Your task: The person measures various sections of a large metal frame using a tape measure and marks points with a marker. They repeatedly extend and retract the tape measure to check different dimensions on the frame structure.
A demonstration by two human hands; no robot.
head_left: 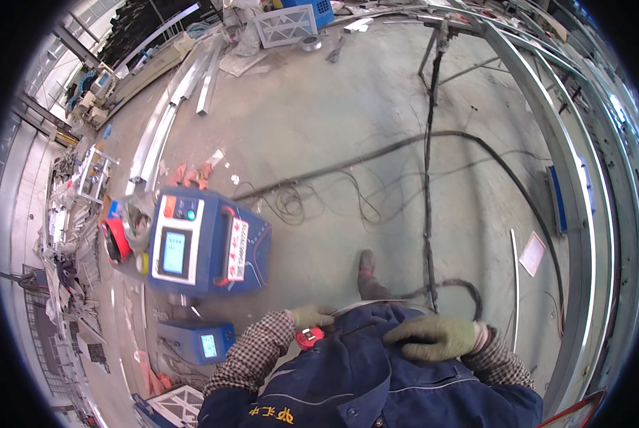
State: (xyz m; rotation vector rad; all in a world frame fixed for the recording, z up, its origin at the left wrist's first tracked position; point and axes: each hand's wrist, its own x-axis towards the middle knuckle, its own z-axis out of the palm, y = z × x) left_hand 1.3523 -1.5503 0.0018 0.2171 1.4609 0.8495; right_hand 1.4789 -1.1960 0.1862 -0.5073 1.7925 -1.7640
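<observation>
My left hand [311, 317], in a green-grey work glove, is curled at my waist against a small red object [309, 337] that looks like a tape measure; whether the fingers grip it I cannot tell. My right hand [433, 337], also gloved, lies flat against the front of my blue work jacket [362, 378] with fingers loosely bent, holding nothing. A thin metal strip [362, 305] runs between the two hands at my waist. My shoe [366, 262] shows on the concrete floor ahead.
A blue welding machine [205, 242] with a screen stands left of me, a smaller blue unit [196, 341] nearer. Black cables [428, 214] trail across the floor. A curved metal frame [569, 185] runs along the right. Metal profiles [184, 93] lie at the back left.
</observation>
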